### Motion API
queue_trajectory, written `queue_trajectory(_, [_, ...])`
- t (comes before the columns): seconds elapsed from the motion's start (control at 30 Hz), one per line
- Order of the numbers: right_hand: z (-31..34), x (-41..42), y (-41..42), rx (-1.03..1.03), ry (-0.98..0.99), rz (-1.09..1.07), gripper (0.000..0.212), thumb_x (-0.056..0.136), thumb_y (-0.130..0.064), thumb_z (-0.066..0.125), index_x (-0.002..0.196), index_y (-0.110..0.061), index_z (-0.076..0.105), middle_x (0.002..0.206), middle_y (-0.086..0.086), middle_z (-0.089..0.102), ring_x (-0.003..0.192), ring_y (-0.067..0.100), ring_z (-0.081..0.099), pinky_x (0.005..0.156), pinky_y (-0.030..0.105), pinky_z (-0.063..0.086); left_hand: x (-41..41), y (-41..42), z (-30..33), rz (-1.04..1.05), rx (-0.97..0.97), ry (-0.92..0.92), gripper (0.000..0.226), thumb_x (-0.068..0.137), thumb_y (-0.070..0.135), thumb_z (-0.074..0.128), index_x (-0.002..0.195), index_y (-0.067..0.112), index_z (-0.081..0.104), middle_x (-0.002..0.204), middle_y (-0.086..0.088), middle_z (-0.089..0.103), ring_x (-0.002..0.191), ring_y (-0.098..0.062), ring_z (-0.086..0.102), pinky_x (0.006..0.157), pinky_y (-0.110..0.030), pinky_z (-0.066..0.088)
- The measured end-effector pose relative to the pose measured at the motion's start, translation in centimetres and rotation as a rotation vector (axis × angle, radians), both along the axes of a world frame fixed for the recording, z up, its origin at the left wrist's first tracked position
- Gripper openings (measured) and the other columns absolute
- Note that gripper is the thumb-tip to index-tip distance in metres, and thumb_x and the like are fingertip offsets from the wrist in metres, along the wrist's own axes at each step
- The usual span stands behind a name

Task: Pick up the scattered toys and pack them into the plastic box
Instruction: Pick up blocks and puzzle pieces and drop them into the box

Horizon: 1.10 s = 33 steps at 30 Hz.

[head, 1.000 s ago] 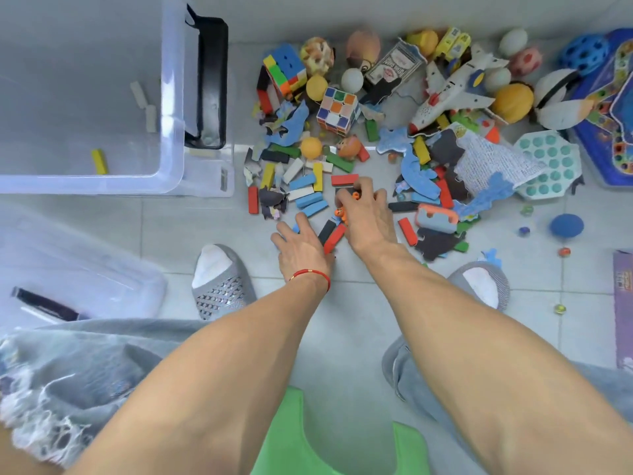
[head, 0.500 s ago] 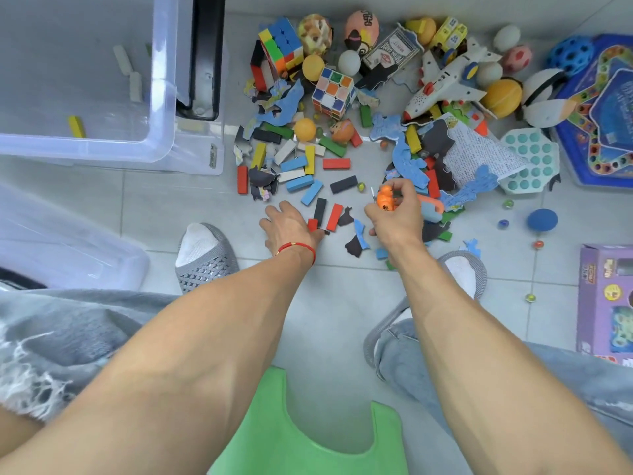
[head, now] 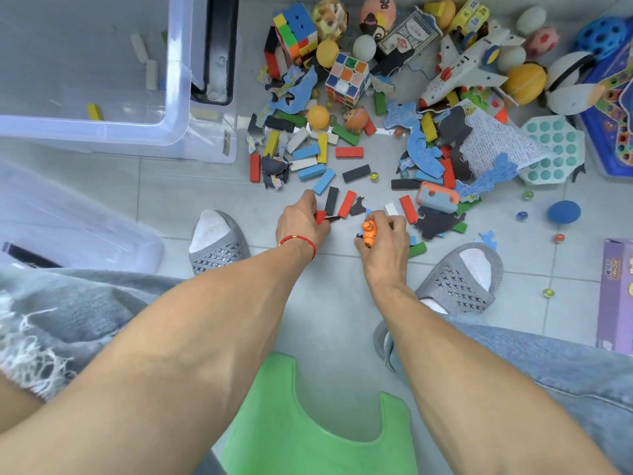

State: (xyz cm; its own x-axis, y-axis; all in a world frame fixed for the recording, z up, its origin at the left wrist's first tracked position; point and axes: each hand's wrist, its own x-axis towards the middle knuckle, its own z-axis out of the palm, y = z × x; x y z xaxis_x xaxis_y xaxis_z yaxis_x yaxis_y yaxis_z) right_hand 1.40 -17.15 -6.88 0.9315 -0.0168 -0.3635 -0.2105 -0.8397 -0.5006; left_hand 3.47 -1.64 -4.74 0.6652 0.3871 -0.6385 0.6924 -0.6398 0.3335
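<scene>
Toys [head: 346, 138] litter grey floor tiles [head: 335, 303] (plastic box [head: 178, 108] beside).

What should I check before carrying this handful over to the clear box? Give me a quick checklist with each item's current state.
1. Right hand has a secure hold on the orange figure: ok, fingers curl round it.
2. Left hand has its red block gripped: cannot tell, the fingers touch it on the floor, but the hand hides any pinch.
3. Plastic box open at the top: ok, no lid on it and a yellow block already lies inside.
4. Room in the box: ok, only a few blocks show inside.
5. Floor cleared near the hands: not ok, the black block and other blocks remain.
</scene>
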Motion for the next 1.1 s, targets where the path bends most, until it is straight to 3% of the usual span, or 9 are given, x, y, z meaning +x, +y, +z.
queue_trajectory(0.2, [0.0,0.5,1.0,-0.143,0.014,0.097,0.043,0.080,-0.009,0.076,0.118,-0.017,0.057,0.110,0.017,0.054,0.096,0.038,0.053,0.084,0.044,0.047,-0.7,-0.1,-0.2,0.126,-0.056,0.016,0.020,0.084,0.018,0.062,0.104,0.019,0.061,0.095,-0.009,0.056,0.089,-0.035,0.060,0.081,-0.038,0.055])
queue_trajectory(0.33, [0.2,1.1,0.9,-0.096,0.082,0.071,0.044,0.075,-0.013,0.070,0.117,-0.018,0.056,0.104,0.016,0.053,0.094,0.038,0.053,0.082,0.041,0.046,-1.2,-0.3,0.4,0.283,-0.146,0.046,0.018,0.079,0.021,0.069,0.097,0.019,0.068,0.095,-0.008,0.068,0.092,-0.030,0.063,0.079,-0.031,0.055])
queue_trajectory(0.4, [0.6,1.5,0.3,0.032,0.126,-0.002,0.039,0.075,-0.017,0.070,0.112,-0.022,0.058,0.100,0.010,0.055,0.089,0.029,0.053,0.079,0.035,0.046,-1.3,-0.4,1.1,0.370,-0.208,0.079,0.019,0.076,0.022,0.072,0.094,0.020,0.069,0.095,-0.007,0.070,0.088,-0.028,0.064,0.072,-0.028,0.054])
queue_trajectory(0.47, [1.6,1.8,-0.1,0.198,0.193,-0.124,0.032,0.073,-0.020,0.073,0.101,-0.026,0.060,0.091,0.002,0.061,0.077,0.021,0.055,0.068,0.029,0.047,-1.3,-0.4,2.1,0.437,-0.288,0.111,0.016,0.074,0.020,0.073,0.088,0.018,0.068,0.087,-0.007,0.071,0.077,-0.026,0.065,0.068,-0.033,0.060])
queue_trajectory(0.57, [3.5,2.2,-0.6,0.583,0.390,-0.499,0.023,0.076,-0.013,0.073,0.094,-0.024,0.064,0.069,0.000,0.060,0.051,0.015,0.052,0.051,0.027,0.040,-0.8,-0.2,4.9,0.477,-0.473,0.175,0.005,0.081,0.018,0.066,0.079,0.014,0.064,0.086,-0.012,0.073,0.063,-0.024,0.059,0.071,-0.046,0.062])
queue_trajectory(0.67, [5.9,3.0,-1.7,1.012,0.601,-0.739,0.025,0.081,-0.009,0.074,0.102,-0.018,0.063,0.073,0.006,0.056,0.056,0.015,0.051,0.043,0.022,0.041,0.1,0.4,8.5,0.442,-0.595,0.214,0.013,0.087,0.021,0.059,0.082,0.011,0.065,0.079,-0.011,0.066,0.064,-0.024,0.058,0.080,-0.052,0.059])
queue_trajectory(0.8, [10.5,4.8,-1.1,1.330,0.807,-0.593,0.029,0.074,-0.013,0.083,0.100,-0.014,0.070,0.089,0.008,0.057,0.073,0.018,0.056,0.042,0.020,0.043,2.6,2.0,14.9,0.347,-0.636,0.148,0.013,0.087,0.017,0.057,0.090,0.007,0.065,0.066,-0.006,0.056,0.062,-0.025,0.060,0.074,-0.048,0.060])
queue_trajectory(0.97, [18.8,9.1,6.6,1.508,0.803,-0.333,0.027,0.074,-0.008,0.074,0.100,-0.013,0.073,0.103,0.014,0.057,0.089,0.023,0.055,0.053,0.022,0.050,6.4,10.4,26.0,0.174,-0.497,-0.071,0.014,0.087,0.014,0.065,0.094,0.002,0.067,0.084,-0.014,0.068,0.071,-0.026,0.070,0.064,-0.043,0.062])
queue_trajectory(1.1, [24.8,11.6,16.4,1.458,0.747,-0.281,0.022,0.079,0.000,0.061,0.093,-0.017,0.063,0.088,0.006,0.057,0.079,0.020,0.055,0.056,0.023,0.051,7.1,19.3,31.3,0.369,-0.360,-0.270,0.003,0.083,0.006,0.062,0.081,0.004,0.061,0.076,-0.014,0.065,0.068,-0.028,0.065,0.063,-0.043,0.062])
